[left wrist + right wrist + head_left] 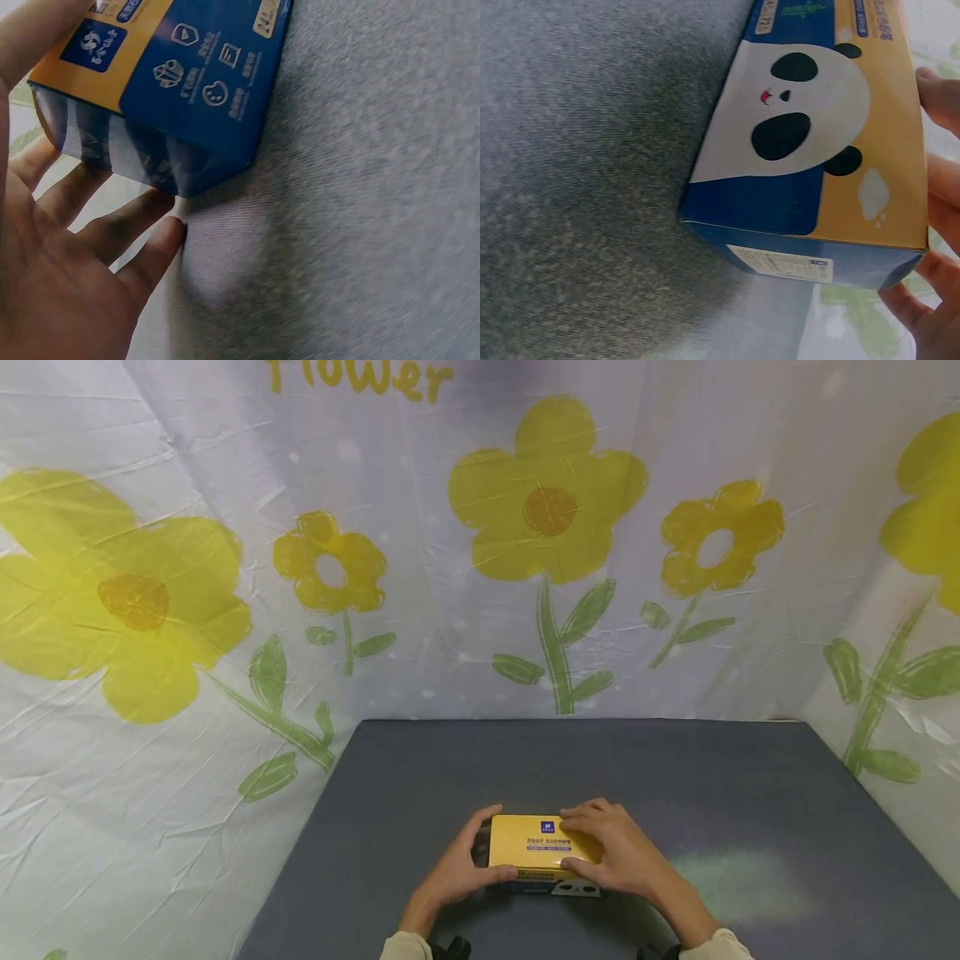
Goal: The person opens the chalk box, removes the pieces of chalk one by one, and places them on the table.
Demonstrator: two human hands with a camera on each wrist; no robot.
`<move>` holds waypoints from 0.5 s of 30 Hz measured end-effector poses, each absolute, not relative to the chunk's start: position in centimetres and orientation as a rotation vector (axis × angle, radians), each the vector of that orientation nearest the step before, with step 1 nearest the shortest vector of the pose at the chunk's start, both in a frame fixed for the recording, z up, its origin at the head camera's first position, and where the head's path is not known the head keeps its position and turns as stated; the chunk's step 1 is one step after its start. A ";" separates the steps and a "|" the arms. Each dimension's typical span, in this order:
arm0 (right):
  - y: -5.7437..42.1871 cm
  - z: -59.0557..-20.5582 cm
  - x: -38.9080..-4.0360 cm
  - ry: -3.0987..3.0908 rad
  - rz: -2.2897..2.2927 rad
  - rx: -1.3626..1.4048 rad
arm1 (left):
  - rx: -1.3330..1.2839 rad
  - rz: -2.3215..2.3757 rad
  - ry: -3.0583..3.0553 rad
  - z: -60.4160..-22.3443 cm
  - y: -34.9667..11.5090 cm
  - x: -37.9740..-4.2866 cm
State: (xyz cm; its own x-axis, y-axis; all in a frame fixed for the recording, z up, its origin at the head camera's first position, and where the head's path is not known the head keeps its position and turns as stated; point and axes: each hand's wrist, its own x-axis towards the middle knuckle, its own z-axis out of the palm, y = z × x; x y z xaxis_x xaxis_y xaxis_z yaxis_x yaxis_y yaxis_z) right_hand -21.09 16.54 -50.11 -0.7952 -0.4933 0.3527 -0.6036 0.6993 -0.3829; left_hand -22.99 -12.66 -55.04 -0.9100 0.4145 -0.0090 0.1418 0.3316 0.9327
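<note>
A yellow and blue cardboard box (521, 843) sits on the dark table in front of me, its yellow top facing up in the head view. My left hand (459, 867) holds its left end, thumb at the front and fingers along the end and back. At the right end, my right hand (628, 853) grips the box from above, thumb near the front edge and fingers over the top. In the right wrist view, the box (780, 202) shows a panda face and a white label on one end. Small printed icons mark the box's blue part (217, 67) in the left wrist view.
The dark grey table (585, 760) reaches back to a hanging white cloth (450, 652) printed with yellow flowers, which also closes off the left and right sides. A pale patch of light (742, 885) falls on the table to the right.
</note>
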 end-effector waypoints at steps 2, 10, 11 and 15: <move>16.5 -49.9 -21.2 -2.709 0.711 0.893 | 0.506 1.654 2.305 -55.3 -12.6 -23.0; 16.2 -48.7 -21.5 -2.775 0.679 0.979 | 0.522 1.714 2.229 -55.8 -12.2 -22.6; 16.1 -48.6 -21.6 -2.781 0.674 0.990 | 0.530 1.722 2.217 -55.8 -12.1 -22.6; 15.7 -47.9 -21.7 -2.811 0.628 1.006 | 0.539 1.745 2.201 -55.9 -12.0 -22.4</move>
